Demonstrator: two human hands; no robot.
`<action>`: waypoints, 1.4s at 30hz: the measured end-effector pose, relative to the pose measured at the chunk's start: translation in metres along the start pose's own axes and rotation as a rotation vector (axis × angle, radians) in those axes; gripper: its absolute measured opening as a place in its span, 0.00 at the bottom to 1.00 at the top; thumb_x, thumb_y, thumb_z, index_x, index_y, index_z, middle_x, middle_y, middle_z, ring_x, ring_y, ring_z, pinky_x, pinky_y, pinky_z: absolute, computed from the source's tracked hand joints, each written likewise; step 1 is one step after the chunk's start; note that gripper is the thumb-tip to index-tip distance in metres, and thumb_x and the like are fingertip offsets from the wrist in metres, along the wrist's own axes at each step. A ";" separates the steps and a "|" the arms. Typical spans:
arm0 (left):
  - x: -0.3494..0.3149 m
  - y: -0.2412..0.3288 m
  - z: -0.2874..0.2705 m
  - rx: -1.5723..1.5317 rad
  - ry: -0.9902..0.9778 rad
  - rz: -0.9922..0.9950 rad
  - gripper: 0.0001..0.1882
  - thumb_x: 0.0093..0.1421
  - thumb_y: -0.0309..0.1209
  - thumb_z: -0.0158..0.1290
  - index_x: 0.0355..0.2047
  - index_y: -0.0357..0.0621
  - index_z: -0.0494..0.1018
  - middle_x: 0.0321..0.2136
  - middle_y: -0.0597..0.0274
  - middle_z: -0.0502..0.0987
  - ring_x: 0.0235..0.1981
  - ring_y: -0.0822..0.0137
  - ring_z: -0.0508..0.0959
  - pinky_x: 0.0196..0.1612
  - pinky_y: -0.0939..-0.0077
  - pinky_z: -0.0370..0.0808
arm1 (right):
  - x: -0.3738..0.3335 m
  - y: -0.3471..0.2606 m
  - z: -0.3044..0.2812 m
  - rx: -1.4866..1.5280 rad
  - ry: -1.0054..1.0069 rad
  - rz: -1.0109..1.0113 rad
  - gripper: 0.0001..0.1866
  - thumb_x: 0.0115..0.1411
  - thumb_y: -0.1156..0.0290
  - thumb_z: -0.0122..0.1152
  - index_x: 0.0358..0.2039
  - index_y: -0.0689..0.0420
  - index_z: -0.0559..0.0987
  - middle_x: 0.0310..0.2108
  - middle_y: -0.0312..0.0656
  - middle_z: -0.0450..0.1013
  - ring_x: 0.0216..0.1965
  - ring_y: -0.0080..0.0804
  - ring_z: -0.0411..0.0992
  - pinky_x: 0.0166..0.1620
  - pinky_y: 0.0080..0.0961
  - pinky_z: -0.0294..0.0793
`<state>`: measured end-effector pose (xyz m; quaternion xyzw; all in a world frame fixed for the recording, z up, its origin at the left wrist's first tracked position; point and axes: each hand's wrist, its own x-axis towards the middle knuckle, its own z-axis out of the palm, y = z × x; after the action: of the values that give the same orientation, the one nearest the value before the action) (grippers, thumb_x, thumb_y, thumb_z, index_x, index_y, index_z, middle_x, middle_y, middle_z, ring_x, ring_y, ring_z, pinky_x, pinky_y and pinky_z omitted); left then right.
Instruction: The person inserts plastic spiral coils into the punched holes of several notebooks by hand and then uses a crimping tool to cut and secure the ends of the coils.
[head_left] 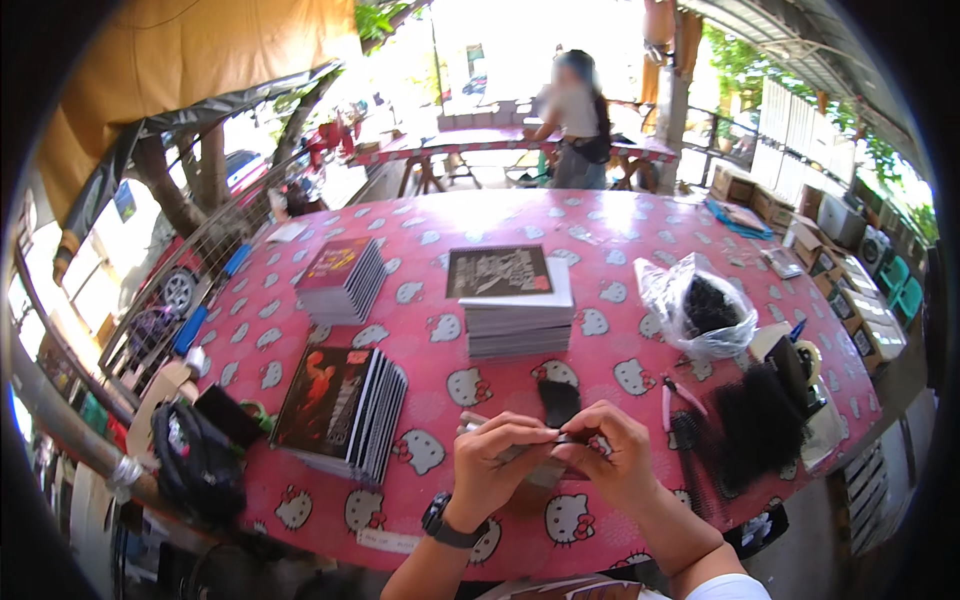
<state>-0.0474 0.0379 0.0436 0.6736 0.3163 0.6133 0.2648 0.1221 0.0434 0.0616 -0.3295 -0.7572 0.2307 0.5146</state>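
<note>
Two bare hands, left hand (500, 468) and right hand (618, 462), thumbs and fingers pinched nearly together on a small dark piece (562, 437) between the fingertips, black scrap (558, 402) just beyond them, pink-handled tool (667, 402) and black mesh (755, 430) to their right, stacked books (340, 415) to their left.

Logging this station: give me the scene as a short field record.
left hand: pinches small dark piece, kind unclear; black watch on wrist
right hand: pinches same piece
table: pink, patterned cover
stacks: front-left stack, back-left stack, middle stack
right side: clear bag, pink-handled tool, black mesh
background: person at another table
</note>
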 end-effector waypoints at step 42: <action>-0.104 -0.115 -0.252 0.301 0.658 -0.093 0.30 0.66 0.49 0.36 0.53 0.33 0.65 0.50 0.52 0.68 0.55 0.59 0.65 0.59 0.64 0.56 | 0.114 0.138 0.338 0.952 0.295 0.516 0.08 0.58 0.70 0.53 0.33 0.61 0.75 0.28 0.32 0.72 0.30 0.19 0.66 0.37 0.18 0.65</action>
<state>-0.3143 0.0273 -0.0836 0.4568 0.5014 0.7311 0.0743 -0.1857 0.2171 -0.0852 -0.2644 -0.3844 0.6168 0.6340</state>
